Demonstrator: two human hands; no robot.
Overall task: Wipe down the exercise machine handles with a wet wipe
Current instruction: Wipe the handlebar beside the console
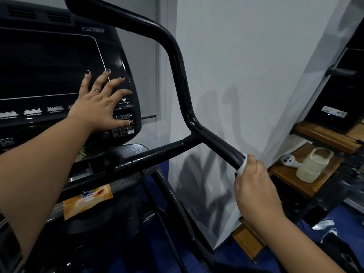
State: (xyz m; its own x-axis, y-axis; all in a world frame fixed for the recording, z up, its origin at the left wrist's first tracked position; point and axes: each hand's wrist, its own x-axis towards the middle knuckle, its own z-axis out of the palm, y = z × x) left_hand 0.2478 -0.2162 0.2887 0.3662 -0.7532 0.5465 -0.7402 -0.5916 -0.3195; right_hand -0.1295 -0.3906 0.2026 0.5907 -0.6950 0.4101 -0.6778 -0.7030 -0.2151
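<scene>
Machine ledge, orange wipe pack

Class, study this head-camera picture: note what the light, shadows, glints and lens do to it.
Head view: dim light leaves the console almost black; the handle casts soft grey shadows on the white wall; tiny glints speckle its paint; the shelves at the right edge lean and blur, wide-angle distortion; the right hand gripping the wipe looks sharp.

On the far right I saw wooden shelves beside a white wall. A cream basket stood just beside a small white toy, a black box on the shelf above them.
</scene>
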